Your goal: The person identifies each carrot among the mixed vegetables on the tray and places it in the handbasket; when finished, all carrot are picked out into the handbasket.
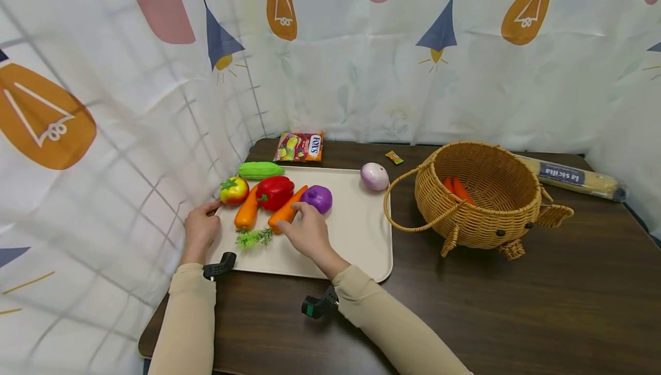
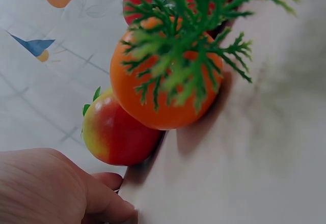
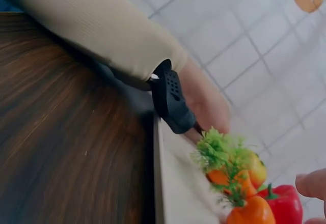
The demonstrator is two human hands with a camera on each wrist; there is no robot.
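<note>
My left hand (image 1: 202,229) holds the left rim of a cream tray (image 1: 356,243), thumb at the edge in the left wrist view. Close by lies a red-yellow toy fruit with green leaves (image 1: 234,191). My right hand (image 1: 308,231) hovers over the tray beside a toy carrot (image 1: 285,213), thumb and fingers apart. A second carrot (image 1: 247,210) with a feathery green top (image 1: 254,238) lies left of it. Between and behind them sits a red bell pepper (image 1: 275,192). A purple round vegetable (image 1: 317,198) lies just beyond the right fingers.
A green ridged vegetable (image 1: 260,170) and a pale purple one (image 1: 374,176) lie at the tray's back. Right of it stands a wicker basket (image 1: 477,226) with orange-red pieces inside. Behind are a candy bag (image 1: 299,147), a small wrapped candy (image 1: 394,157) and a pasta pack (image 1: 573,177).
</note>
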